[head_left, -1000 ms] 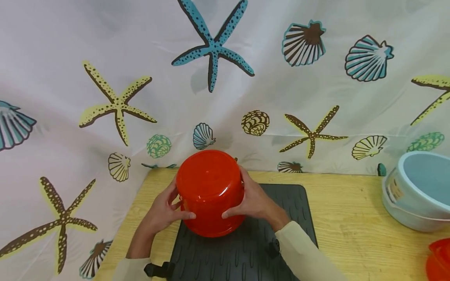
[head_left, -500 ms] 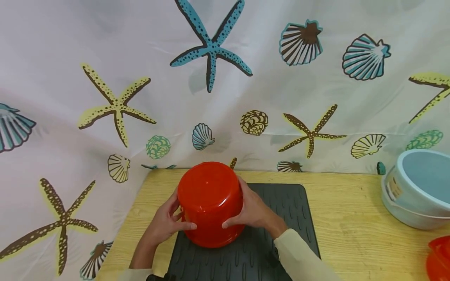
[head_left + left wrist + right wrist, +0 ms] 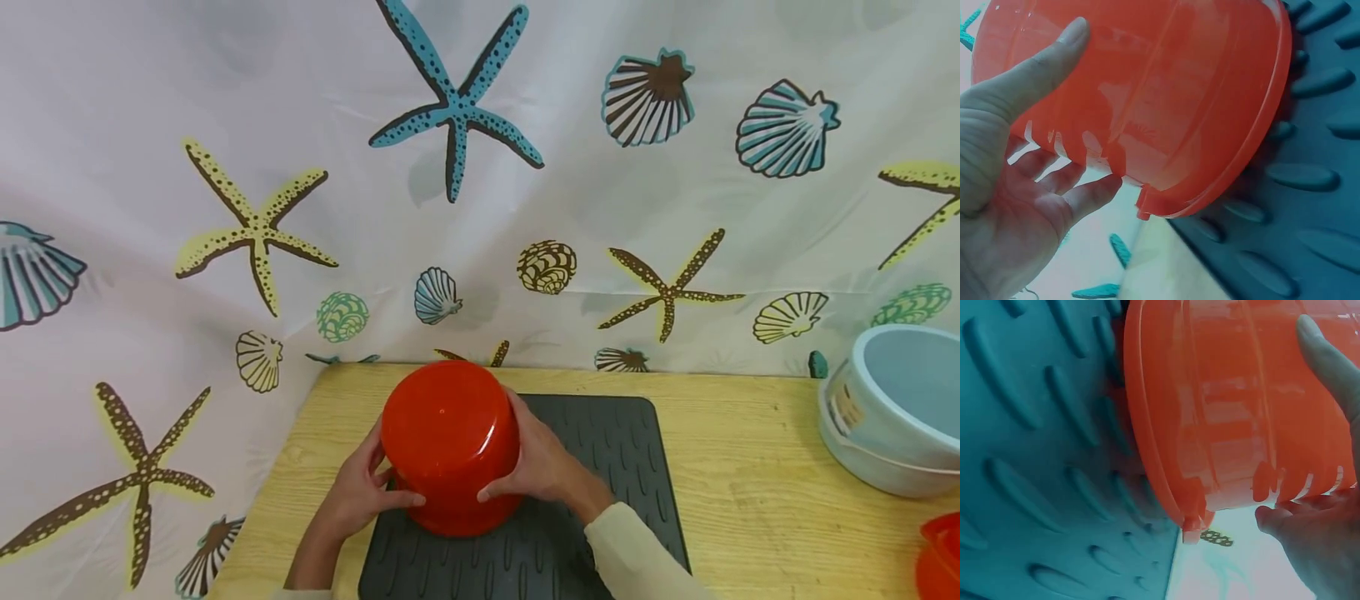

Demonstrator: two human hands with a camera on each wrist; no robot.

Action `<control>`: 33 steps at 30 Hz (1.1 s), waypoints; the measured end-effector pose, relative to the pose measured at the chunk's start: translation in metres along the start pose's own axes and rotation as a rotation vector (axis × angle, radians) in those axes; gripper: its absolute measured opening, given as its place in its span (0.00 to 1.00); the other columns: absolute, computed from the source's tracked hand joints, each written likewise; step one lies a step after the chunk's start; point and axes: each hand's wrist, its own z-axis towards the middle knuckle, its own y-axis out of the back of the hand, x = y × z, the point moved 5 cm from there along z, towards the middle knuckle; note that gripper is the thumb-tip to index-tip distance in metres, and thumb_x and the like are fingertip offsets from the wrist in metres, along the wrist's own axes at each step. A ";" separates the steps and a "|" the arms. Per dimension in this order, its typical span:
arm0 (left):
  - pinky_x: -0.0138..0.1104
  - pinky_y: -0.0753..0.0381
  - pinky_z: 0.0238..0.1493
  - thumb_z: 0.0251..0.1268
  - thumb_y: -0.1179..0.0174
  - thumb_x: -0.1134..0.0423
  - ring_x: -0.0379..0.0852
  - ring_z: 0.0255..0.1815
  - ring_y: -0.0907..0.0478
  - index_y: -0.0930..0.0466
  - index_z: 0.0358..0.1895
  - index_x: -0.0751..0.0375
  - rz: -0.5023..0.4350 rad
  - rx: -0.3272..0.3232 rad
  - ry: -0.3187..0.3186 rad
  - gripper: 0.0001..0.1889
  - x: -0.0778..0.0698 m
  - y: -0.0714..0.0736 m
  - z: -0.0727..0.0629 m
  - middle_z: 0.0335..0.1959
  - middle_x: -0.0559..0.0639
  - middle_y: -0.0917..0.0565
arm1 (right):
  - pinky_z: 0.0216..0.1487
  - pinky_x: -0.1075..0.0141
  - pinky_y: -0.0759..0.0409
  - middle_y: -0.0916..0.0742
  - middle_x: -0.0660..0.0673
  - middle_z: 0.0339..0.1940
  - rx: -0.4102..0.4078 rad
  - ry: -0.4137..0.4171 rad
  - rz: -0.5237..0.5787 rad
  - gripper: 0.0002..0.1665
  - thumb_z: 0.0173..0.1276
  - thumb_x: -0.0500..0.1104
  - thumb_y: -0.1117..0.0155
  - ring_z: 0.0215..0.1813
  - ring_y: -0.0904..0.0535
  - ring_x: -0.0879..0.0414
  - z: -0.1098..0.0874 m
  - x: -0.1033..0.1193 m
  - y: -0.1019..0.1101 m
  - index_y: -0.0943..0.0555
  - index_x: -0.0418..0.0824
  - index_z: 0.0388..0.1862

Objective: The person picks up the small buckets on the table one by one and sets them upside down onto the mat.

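A glossy red plastic bucket [image 3: 446, 425] is upside down, base upward, with its rim close over the black ridged mat [image 3: 622, 467]. My left hand [image 3: 367, 492] grips its left side, thumb across the front and fingers spread round the side. On the other side my right hand [image 3: 543, 462] holds it the same way, thumb at the front. In the left wrist view the bucket's rim, with a small handle lug [image 3: 1145, 201], overlaps the mat. The right wrist view shows the opposite lug [image 3: 1192, 531] at the rim. The bucket's inside is hidden.
Light blue nested buckets [image 3: 885, 417] stand at the right of the wooden table [image 3: 750, 483]. Below them, at the frame's right edge, another red container [image 3: 941, 558] shows in part. A white curtain [image 3: 525, 200] printed with starfish and shells hangs behind and to the left.
Both hands have lowered the upside-down red bucket toward the mat and slightly nearer to me. Their grip looks the same.
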 end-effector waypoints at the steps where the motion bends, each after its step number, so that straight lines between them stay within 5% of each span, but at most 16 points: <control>1: 0.57 0.29 0.61 0.44 0.25 0.63 0.57 0.75 0.47 0.53 0.73 0.29 0.020 -0.013 -0.002 0.56 -0.002 0.001 -0.001 0.75 0.42 0.44 | 0.57 0.57 0.20 0.32 0.59 0.69 -0.005 0.020 0.004 0.71 0.38 0.53 0.18 0.65 0.31 0.57 0.000 0.002 0.001 0.56 0.66 0.73; 5: 0.59 0.29 0.60 0.41 0.24 0.62 0.58 0.74 0.45 0.53 0.73 0.28 0.085 -0.052 -0.038 0.57 -0.015 0.006 0.001 0.74 0.43 0.42 | 0.58 0.59 0.20 0.33 0.62 0.69 -0.023 0.081 0.006 0.71 0.38 0.52 0.18 0.66 0.32 0.60 0.005 0.013 0.006 0.56 0.68 0.73; 10: 0.58 0.29 0.60 0.41 0.24 0.62 0.56 0.74 0.45 0.52 0.73 0.28 0.098 -0.045 -0.062 0.57 -0.024 0.008 0.010 0.74 0.41 0.40 | 0.59 0.59 0.22 0.32 0.62 0.68 -0.029 0.053 -0.015 0.70 0.39 0.53 0.18 0.66 0.32 0.61 0.012 0.014 0.012 0.57 0.69 0.72; 33: 0.55 0.27 0.61 0.46 0.26 0.59 0.56 0.75 0.46 0.51 0.73 0.28 0.073 0.047 -0.010 0.53 -0.003 0.011 0.032 0.75 0.40 0.42 | 0.57 0.53 0.21 0.30 0.57 0.68 -0.004 -0.078 0.004 0.71 0.39 0.54 0.18 0.65 0.31 0.55 0.024 -0.008 0.008 0.56 0.63 0.74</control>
